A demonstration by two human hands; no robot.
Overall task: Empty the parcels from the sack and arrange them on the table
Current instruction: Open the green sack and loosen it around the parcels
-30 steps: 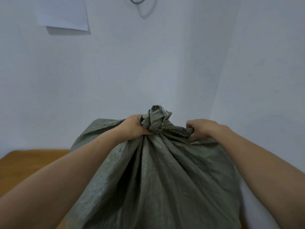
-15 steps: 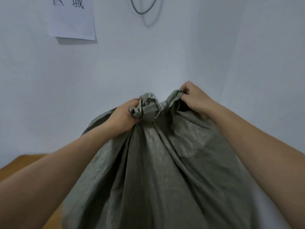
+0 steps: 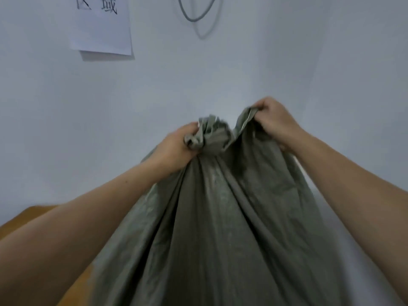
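1. The sack (image 3: 220,217) stands upright with its neck bunched, hiding the right side of the desk (image 3: 28,215); no parcels show.
2. The left hand (image 3: 176,149) fists the neck; the right hand (image 3: 273,120) pinches the mouth's rim.
3. Step: opening. The next move is probably to spread the mouth, then tip.

Grey-green sack (image 3: 220,228); orange-brown table (image 3: 33,214)

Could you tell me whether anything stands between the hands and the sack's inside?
Yes, the fabric of the grey-green sack. The left hand grips its bunched neck, the right hand grips an edge beside it; the contents are hidden.
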